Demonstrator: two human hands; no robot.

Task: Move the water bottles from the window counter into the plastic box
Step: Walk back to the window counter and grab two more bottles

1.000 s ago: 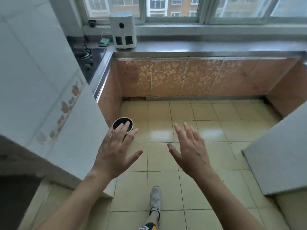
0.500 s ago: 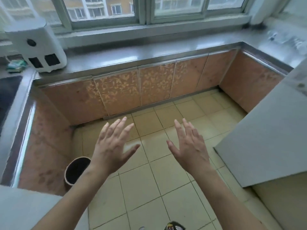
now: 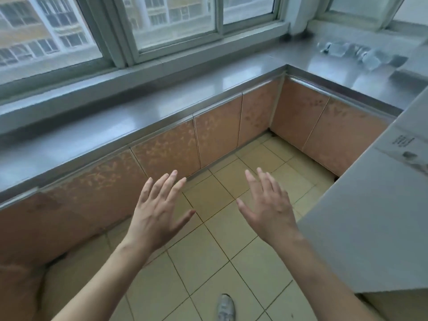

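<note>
Clear plastic water bottles [image 3: 354, 53] lie blurred on the steel window counter [image 3: 361, 72] at the far right, partly cut off by a grey slab. No plastic box shows in this view. My left hand [image 3: 159, 212] and my right hand [image 3: 268, 209] hover palm-down over the tiled floor, fingers spread, holding nothing. Both hands are well short of the bottles, which lie up and to the right of them.
The steel counter [image 3: 143, 126] runs under the window [image 3: 162, 26] and turns a corner to the right, with orange cabinet doors [image 3: 217, 135] below. A grey slab [image 3: 375, 216] juts in at the right. My shoe [image 3: 225, 308] stands on the yellow tiles.
The view has swung to the right: the white appliance, hob and floor bucket have left the frame, and the corner counter with the bottles has come in. Both hands stay open.
</note>
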